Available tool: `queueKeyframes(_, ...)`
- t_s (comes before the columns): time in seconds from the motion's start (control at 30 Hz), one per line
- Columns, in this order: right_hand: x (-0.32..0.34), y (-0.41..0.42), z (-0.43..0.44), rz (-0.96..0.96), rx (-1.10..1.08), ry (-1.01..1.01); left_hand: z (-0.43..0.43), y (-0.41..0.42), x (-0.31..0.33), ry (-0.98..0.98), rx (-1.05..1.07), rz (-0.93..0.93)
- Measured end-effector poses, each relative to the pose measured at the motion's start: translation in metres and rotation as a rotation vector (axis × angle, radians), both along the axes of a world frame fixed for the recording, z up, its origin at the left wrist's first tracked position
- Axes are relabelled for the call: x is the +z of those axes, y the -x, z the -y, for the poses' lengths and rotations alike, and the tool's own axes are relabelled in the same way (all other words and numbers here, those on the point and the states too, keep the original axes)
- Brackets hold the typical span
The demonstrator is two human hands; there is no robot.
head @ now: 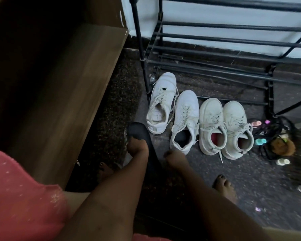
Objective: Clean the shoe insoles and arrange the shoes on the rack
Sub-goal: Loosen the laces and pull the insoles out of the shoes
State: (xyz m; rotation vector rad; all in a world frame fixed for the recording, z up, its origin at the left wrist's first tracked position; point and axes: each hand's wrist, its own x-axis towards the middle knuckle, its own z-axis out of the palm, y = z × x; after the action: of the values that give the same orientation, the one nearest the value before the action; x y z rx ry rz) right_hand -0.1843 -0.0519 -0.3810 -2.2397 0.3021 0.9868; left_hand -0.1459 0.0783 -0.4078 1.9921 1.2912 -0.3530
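**Dark insole held over the carpet by the shoe row**

The left hand (pixel 138 146) grips a dark insole (pixel 137 132), fingers (pixel 135 145) curled round its middle. Its long axis runs away from the person, with the rounded toe end pointing towards the black rack (pixel 215 40). The right hand (pixel 175 158) is beside the insole's near end, but blur hides its grip. Four white sneakers (pixel 186 115) stand side by side, toes towards the rack, and no writing on them is legible. The floor is dark speckled carpet (pixel 250 171), with a wooden cabinet (pixel 59 84) on the left.

Corner of my home: a black shoe rack (pixel 233 39) against a pale wall (pixel 233 16), dark carpet (pixel 250 180), wooden furniture (pixel 68 84), white sneakers (pixel 186 112) on the floor.
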Motion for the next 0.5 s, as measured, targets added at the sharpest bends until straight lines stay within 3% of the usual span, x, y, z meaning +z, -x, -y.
queueKeyframes(0.07,0.016,-0.018,0.015,0.098,-0.201,-0.048,0.019,-0.009,0.016,-0.144,-0.114,0.191)
queueKeyframes(0.17,0.029,-0.052,0.043,0.208,-0.428,-0.013,0.056,-0.030,0.037,-0.116,-0.370,0.401)
queueKeyframes(0.37,0.023,-0.094,0.084,0.204,-0.640,-0.018,0.094,-0.062,0.031,0.046,-0.946,0.350)
queueKeyframes(0.5,0.013,-0.102,0.081,0.087,-0.696,-0.059,0.103,-0.063,0.020,0.043,-1.025,0.313)
